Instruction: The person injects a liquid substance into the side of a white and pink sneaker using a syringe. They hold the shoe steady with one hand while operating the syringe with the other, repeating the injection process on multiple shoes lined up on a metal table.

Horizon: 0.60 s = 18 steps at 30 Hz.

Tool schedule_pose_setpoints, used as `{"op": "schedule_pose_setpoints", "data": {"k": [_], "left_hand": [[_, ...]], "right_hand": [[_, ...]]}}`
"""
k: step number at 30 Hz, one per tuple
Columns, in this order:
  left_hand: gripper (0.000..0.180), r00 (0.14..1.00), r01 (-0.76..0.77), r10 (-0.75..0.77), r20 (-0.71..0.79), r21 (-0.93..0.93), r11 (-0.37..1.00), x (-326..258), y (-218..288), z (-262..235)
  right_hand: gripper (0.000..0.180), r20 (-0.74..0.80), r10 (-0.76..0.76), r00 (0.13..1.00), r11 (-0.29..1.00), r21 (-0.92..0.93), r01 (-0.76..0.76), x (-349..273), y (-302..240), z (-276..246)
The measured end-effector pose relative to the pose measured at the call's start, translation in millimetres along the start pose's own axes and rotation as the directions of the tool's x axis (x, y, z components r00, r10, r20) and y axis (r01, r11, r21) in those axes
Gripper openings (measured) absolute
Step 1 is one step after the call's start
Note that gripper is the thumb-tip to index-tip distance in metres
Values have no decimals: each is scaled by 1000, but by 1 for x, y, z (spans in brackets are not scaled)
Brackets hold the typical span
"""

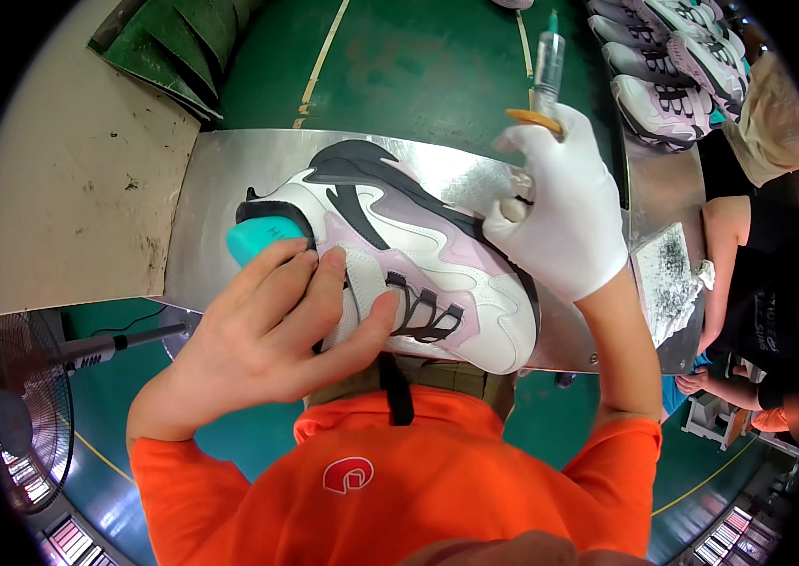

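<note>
The bare left hand (pixel 272 325) is spread over the near side of a white, lilac and dark grey sneaker (pixel 399 255), fingers curled onto the tongue and strapped area and the thumb pressing by the black loops, so it grips the shoe and pins it against the metal work surface (pixel 220 189). A teal shoe last (pixel 258 238) sticks out of the collar just above the fingertips. The right hand (pixel 564 212), in a white glove, is closed around a syringe-like applicator (pixel 546 66) with an orange flange, its barrel pointing away from the body and its lower end meeting the shoe's far edge near the toe; the tip itself is hidden behind the glove. The upper looks fully assembled and clean, so this reads as a late touch-up along the sole edge, with no way to tell how much of the edge is covered. Beyond the right hand, 1 row of matching sneakers (pixel 668 66) is lined up.
</note>
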State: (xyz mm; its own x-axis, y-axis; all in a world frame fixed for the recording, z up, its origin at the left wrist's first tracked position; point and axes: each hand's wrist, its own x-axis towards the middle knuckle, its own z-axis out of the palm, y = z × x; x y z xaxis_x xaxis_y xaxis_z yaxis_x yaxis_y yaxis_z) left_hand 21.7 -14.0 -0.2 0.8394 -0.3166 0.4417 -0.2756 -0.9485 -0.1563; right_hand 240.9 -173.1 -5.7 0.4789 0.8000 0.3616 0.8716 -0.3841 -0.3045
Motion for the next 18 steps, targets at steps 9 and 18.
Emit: {"op": "schedule_pose_setpoints", "data": {"k": [9,18], "left_hand": [[44,1000,-27,27,4,-11,1000,7,-3,-3],[31,989,-90,98,-111,77,993,18,-13,7]], "right_hand": [[31,52,-136,989,980,-137,142,-12,11,-19],[66,-219,518,827,777,524,-348,-133,64,-40]]}}
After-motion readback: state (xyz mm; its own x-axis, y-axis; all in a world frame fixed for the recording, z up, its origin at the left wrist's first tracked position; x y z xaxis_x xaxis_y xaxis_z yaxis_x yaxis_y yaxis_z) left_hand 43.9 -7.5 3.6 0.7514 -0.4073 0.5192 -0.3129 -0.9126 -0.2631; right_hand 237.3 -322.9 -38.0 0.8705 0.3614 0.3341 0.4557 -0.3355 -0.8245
